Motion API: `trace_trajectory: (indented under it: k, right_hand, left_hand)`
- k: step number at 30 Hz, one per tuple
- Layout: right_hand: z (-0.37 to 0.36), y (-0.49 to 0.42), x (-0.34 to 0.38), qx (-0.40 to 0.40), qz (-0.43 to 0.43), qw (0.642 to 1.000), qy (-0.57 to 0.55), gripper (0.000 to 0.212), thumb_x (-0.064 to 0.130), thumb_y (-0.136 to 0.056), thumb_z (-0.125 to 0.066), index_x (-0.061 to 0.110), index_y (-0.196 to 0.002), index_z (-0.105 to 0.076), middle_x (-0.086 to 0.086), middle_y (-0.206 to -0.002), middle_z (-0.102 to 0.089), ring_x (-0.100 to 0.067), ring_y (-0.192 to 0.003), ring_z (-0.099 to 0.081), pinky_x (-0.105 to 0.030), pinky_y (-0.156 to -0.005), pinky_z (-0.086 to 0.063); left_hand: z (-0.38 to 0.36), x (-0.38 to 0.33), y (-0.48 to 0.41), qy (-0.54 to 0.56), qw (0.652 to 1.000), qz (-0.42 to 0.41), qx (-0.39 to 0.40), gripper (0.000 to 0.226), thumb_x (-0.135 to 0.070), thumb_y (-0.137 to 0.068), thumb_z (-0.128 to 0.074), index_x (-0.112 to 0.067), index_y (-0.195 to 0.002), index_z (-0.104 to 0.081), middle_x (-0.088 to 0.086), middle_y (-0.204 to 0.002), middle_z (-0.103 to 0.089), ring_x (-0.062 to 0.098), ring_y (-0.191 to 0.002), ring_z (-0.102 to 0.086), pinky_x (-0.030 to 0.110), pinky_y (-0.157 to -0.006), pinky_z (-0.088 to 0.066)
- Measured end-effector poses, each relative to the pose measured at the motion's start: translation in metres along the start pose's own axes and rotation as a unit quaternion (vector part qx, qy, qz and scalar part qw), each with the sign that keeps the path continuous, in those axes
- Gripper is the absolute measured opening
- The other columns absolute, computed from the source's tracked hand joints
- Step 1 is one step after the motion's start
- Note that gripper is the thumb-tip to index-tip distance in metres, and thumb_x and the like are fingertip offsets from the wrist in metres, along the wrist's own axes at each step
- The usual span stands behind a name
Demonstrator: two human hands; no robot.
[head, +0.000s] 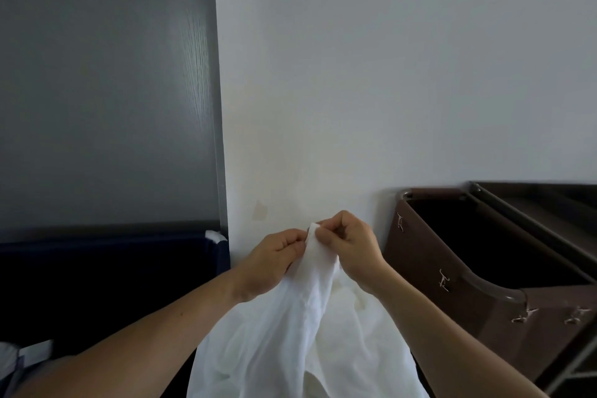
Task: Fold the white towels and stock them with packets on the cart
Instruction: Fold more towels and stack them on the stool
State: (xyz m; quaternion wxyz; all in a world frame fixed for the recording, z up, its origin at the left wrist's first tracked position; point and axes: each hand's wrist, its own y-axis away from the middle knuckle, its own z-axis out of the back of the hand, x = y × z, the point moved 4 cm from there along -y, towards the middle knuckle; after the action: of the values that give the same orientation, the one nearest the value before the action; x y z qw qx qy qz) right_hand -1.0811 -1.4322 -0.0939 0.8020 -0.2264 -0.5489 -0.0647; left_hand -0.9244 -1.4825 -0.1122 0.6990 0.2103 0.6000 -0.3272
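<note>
Before the white wall (355,74), left hand (274,263) and right hand (353,247) pinch one top corner of a white towel (300,326) between them. Cloth hangs below both wrists. Brown cart (478,275) just right, apart from the towel.

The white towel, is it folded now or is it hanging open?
Not folded. The white towel hangs loose and crumpled from its top, which the left hand and right hand pinch together.

1. The left hand (274,262) and the right hand (352,252) are bare.
2. The left forearm (145,342) and the right forearm (452,333) are bare too, uncovered down to the bottom edge of the view.
</note>
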Motion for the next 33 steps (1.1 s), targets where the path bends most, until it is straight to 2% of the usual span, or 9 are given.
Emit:
trace_trajectory:
  k: [4,9,13,16,19,23,26,30,33]
  right_hand:
    - [-0.002,-0.002,0.004,0.0,0.008,1.0,-0.008,0.01,0.013,-0.087,-0.071,0.016,-0.082,-0.064,0.002,-0.084,-0.07,-0.014,-0.079,-0.065,-0.036,-0.072,-0.054]
    - [0.007,-0.01,0.014,0.047,0.037,0.997,0.057,0.014,0.031,-0.092,-0.067,0.031,-0.103,-0.06,0.009,-0.079,-0.064,-0.002,-0.072,-0.058,-0.015,-0.068,-0.046]
    - [0.018,-0.015,0.027,0.021,0.077,0.983,0.168,0.016,0.034,-0.096,-0.06,0.033,-0.08,-0.06,0.012,-0.072,-0.062,-0.001,-0.066,-0.054,-0.011,-0.058,-0.041]
    - [0.025,-0.019,0.051,-0.02,0.128,0.973,0.19,0.011,0.028,-0.099,-0.056,0.024,-0.088,-0.056,0.013,-0.074,-0.058,-0.002,-0.069,-0.052,-0.016,-0.061,-0.038]
    - [0.056,-0.039,0.087,-0.15,0.141,0.971,0.124,0.01,0.025,-0.1,-0.053,0.019,-0.092,-0.054,0.014,-0.074,-0.053,-0.007,-0.07,-0.049,-0.022,-0.064,-0.032]
    - [0.09,-0.065,0.131,-0.222,0.158,0.956,0.112,0.014,0.031,-0.1,-0.052,0.018,-0.095,-0.054,0.013,-0.078,-0.053,-0.015,-0.078,-0.053,-0.028,-0.072,-0.039]
    - [0.107,-0.074,0.152,-0.263,0.184,0.942,0.1,0.015,0.031,-0.1,-0.051,0.017,-0.094,-0.054,0.013,-0.078,-0.052,-0.017,-0.083,-0.053,-0.032,-0.076,-0.043]
    - [0.12,-0.081,0.173,-0.28,0.199,0.935,0.094,0.017,0.03,-0.101,-0.049,0.016,-0.093,-0.052,0.013,-0.079,-0.051,-0.006,-0.074,-0.048,-0.023,-0.069,-0.04]
    - [0.129,-0.084,0.184,-0.297,0.204,0.928,0.098,0.018,0.031,-0.101,-0.048,0.015,-0.093,-0.052,0.013,-0.079,-0.05,-0.006,-0.075,-0.048,-0.019,-0.066,-0.039]
  left_hand:
    - [0.001,-0.002,0.0,-0.121,0.992,-0.018,-0.007,0.031,-0.041,-0.095,-0.055,-0.012,-0.099,-0.066,0.004,-0.085,-0.065,0.013,-0.078,-0.057,0.035,-0.075,-0.048]
    - [0.006,-0.028,-0.008,-0.237,0.967,-0.076,-0.046,0.034,-0.03,-0.103,-0.047,0.0,-0.087,-0.054,-0.001,-0.071,-0.049,0.009,-0.063,-0.043,0.027,-0.061,-0.038]
    - [0.004,-0.039,-0.015,-0.262,0.962,-0.074,-0.037,0.033,-0.03,-0.104,-0.043,-0.012,-0.077,-0.046,-0.006,-0.068,-0.044,0.006,-0.059,-0.038,0.019,-0.056,-0.034]
    - [-0.001,-0.046,-0.017,-0.246,0.964,-0.087,-0.054,0.028,-0.034,-0.105,-0.04,-0.016,-0.086,-0.049,-0.007,-0.073,-0.048,0.002,-0.058,-0.041,0.016,-0.056,-0.037]
    - [-0.001,-0.051,-0.015,-0.245,0.956,-0.13,-0.09,0.022,-0.038,-0.105,-0.039,-0.02,-0.106,-0.052,-0.009,-0.081,-0.056,-0.001,-0.065,-0.05,0.018,-0.062,-0.043]
    - [0.008,-0.043,-0.01,-0.226,0.955,-0.148,-0.123,0.021,-0.041,-0.103,-0.038,-0.025,-0.11,-0.048,-0.013,-0.081,-0.057,-0.003,-0.068,-0.055,0.014,-0.062,-0.041]
    - [0.019,-0.031,-0.01,-0.222,0.95,-0.154,-0.156,0.023,-0.047,-0.101,-0.038,-0.031,-0.114,-0.049,-0.018,-0.096,-0.06,-0.004,-0.084,-0.059,0.014,-0.071,-0.044]
    - [0.029,-0.022,-0.012,-0.266,0.931,-0.165,-0.189,0.024,-0.042,-0.102,-0.044,-0.034,-0.124,-0.05,-0.022,-0.112,-0.057,0.0,-0.095,-0.058,0.027,-0.084,-0.052]
    - [0.028,-0.033,-0.012,-0.214,0.945,-0.179,-0.17,0.021,-0.037,-0.1,-0.052,-0.042,-0.119,-0.046,-0.019,-0.106,-0.059,0.0,-0.085,-0.06,0.022,-0.072,-0.054]
